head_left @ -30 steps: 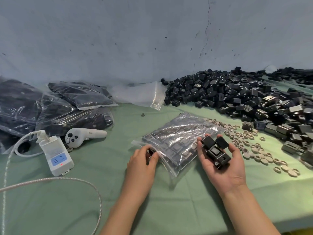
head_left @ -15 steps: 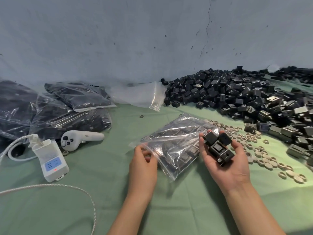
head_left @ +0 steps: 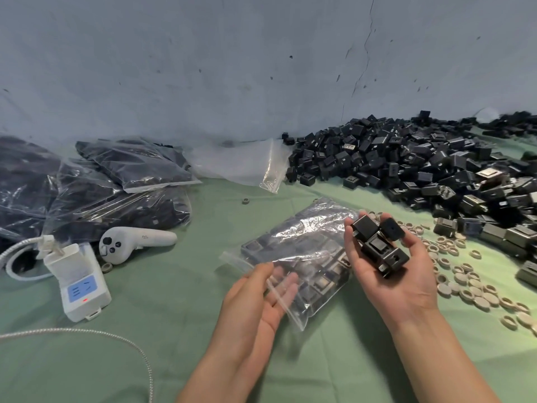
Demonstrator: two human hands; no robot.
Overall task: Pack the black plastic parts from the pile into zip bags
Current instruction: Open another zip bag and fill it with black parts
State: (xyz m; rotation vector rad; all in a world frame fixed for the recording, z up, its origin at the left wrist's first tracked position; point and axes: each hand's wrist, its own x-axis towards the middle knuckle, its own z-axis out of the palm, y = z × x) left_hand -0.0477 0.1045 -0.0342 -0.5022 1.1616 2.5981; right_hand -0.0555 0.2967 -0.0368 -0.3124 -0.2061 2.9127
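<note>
A clear zip bag (head_left: 302,239), partly filled with black parts, lies on the green cloth in front of me. My left hand (head_left: 250,309) is turned palm up at the bag's open near end. Its thumb lies on the upper flap, its fingers show through the plastic underneath, and it pinches the mouth. My right hand (head_left: 398,283) is just right of the bag, palm up, fingers curled round several black plastic parts (head_left: 377,248). The big pile of black parts (head_left: 406,158) spreads along the wall at the right.
Filled bags (head_left: 116,181) are stacked at the left, with empty clear bags (head_left: 241,164) against the wall. A white controller (head_left: 136,242), a white power block (head_left: 78,283) and its braided cable (head_left: 87,334) lie at the left. Beige rings (head_left: 465,283) are scattered at the right.
My left hand has turned from palm down at the bag's mouth to palm up, with its fingers now under the flap. My right hand has stayed beside the bag with its parts.
</note>
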